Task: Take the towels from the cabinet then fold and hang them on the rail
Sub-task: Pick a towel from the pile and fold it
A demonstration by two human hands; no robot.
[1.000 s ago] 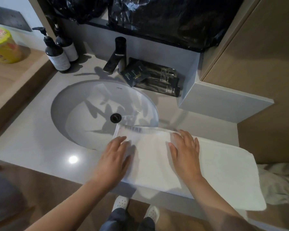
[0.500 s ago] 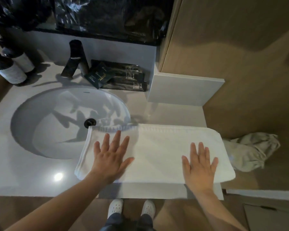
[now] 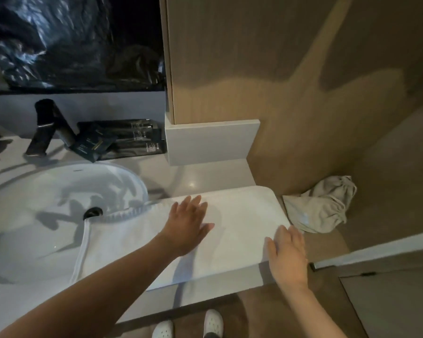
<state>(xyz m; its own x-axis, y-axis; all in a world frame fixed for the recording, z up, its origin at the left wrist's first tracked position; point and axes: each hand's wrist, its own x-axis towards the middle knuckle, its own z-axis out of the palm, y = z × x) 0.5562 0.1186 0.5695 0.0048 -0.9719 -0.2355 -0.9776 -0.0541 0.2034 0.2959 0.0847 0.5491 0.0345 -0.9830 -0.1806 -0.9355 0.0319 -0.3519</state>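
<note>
The folded white terry towel [image 3: 232,230] is lying flat on the pale countertop [image 3: 205,176], its hemmed end overhanging the oval white basin [image 3: 59,215]. The left hand [image 3: 188,225] is pressing palm-down mid-towel, fingers slightly spread. The right hand [image 3: 287,254] is resting flat, fingers together, over the corner farthest from the basin.

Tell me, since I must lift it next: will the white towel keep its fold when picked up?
Probably not: the white towel looks soft, its left end already sagging into the sink. Likely light; the left hand presses it flat easily.
</note>
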